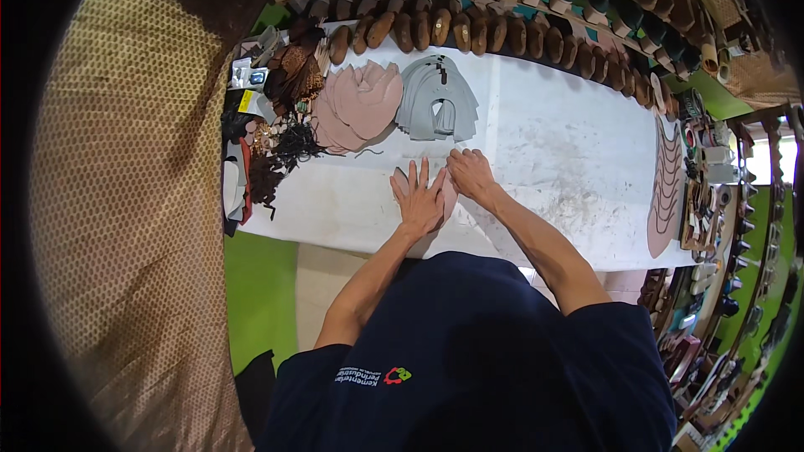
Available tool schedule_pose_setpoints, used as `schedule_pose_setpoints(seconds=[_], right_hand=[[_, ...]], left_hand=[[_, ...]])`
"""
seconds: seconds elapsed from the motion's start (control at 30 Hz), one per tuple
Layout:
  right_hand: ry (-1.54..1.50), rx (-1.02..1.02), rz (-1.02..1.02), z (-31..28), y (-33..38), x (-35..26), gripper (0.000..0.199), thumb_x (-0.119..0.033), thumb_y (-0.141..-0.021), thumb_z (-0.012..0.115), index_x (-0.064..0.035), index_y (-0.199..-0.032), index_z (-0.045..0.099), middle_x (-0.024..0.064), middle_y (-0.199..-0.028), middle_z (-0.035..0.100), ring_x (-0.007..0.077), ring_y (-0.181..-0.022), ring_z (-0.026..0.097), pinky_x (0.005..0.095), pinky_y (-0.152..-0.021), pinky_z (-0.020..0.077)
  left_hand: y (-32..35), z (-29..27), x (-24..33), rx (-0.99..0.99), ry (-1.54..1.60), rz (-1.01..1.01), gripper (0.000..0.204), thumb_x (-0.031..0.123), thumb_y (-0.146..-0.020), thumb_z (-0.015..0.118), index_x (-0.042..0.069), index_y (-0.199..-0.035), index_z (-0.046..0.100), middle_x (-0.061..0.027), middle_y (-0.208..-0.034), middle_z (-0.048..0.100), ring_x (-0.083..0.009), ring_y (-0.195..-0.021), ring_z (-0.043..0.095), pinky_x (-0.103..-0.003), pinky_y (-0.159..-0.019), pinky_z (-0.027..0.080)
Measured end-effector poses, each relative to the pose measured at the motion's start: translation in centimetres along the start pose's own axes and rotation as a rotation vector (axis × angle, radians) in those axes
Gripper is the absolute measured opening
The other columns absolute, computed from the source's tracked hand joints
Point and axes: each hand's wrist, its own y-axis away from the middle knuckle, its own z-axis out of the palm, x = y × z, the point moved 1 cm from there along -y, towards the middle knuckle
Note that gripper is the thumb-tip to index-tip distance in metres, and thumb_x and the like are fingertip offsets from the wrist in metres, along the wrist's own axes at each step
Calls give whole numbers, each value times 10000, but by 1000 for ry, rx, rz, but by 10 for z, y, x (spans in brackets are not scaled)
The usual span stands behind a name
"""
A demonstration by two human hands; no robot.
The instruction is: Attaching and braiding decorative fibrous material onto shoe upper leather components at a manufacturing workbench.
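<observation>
- Currently, a flat pink piece (450, 201) is kept on the white table (553, 151), on the near side of the grey stack (414, 107) and apart from it; most of its surface is covered by the hands.
- The left hand (421, 201) is laid palm down over the pink piece, nearer the person than the grey stack; its fingers are spread wide and pointed toward that stack, and nothing is gripped by it.
- The right hand (471, 174) is placed just beyond the left fingertips, near the grey stack's lower right corner; its fingers are bent and bunched at the far end of the pink piece. Whether an edge is pinched there cannot be told, as the fingertips are hidden.
- Arched sheets are layered in the grey stack, and small dark bits (443, 74) are set on top of it.
- Just left of the grey stack, larger pink sheets (352, 105) are fanned out in an overlapping pile.
- Farther left of the grey stack, a tangle of black strings (295, 144) is heaped, with patterned brown scraps (295, 75) piled behind it.
- Beyond the grey stack, wooden shoe forms (462, 32) are lined up in a row.
- Well to the right of the grey stack, pink cutouts with dark curved edges (666, 192) are overlapped in a long column.
</observation>
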Motion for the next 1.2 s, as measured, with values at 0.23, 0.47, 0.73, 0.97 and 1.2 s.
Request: schedule_pose_setpoints(seconds=[0.23,0.47,0.73,0.97,1.2], right_hand=[[-291,-94,17,-8,0,18,200,-139,-834,720,-77,-1024,726,73,-1120,685,268,-1051,686,477,-950,522],[-203,275,24,3,44,-11,423,-122,-884,660,-86,-1305,688,48,-1421,629,307,-1348,525,528,-1201,346],[-160,180,12,14,48,-17,530,-142,-915,639,-89,-1441,601,37,-1525,562,322,-1406,482,532,-1239,289],[-407,299,174,2,44,-8,322,-186,-928,699,-113,-1238,741,104,-1308,636,316,-1227,575,458,-1028,455],[-152,302,72,7,44,-12,278,-218,-955,676,-223,-1222,752,67,-1328,626,282,-1237,575,442,-1029,450]], left_hand=[[6,-15,-1,-36,9,-51,655,408,-1026,544,308,-1647,358,-123,-1770,124,-432,-1602,130,-841,-1134,70],[49,-30,-19,9,104,-145,698,382,-1027,570,187,-1657,340,-146,-1752,194,-365,-1616,152,-793,-1169,36],[79,-29,-33,-35,91,-134,646,354,-1041,574,185,-1636,386,-144,-1752,198,-363,-1618,147,-800,-1158,45],[53,-27,-20,2,83,-114,609,354,-1017,584,220,-1595,448,-150,-1752,188,-405,-1611,145,-823,-1147,42],[9,-19,4,-55,65,-75,565,376,-1024,556,289,-1577,485,-147,-1764,131,-421,-1612,100,-853,-1122,58]])
